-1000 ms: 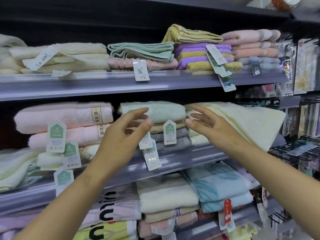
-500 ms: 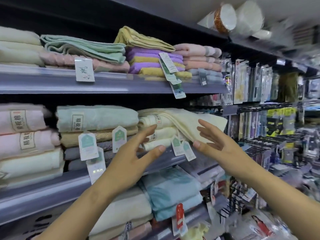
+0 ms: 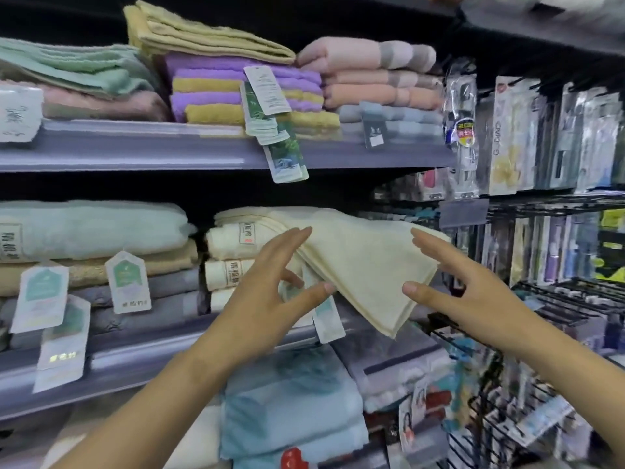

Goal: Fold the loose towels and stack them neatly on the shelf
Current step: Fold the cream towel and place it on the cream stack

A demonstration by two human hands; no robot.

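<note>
Reaching with spread, empty left hand (image 3: 270,292) and right hand (image 3: 473,296) toward the loose cream terry towel (image 3: 365,262) drooping off the grey middle shelf (image 3: 142,357), the person probably needs to grip its edges before folding.

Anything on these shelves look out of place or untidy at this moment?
Yes. The cream towel on the middle shelf lies skewed atop its stack, one corner drooping past the shelf edge. Both hands, left hand and right hand, are open beside it. The yellow towel above also sits askew.
</note>
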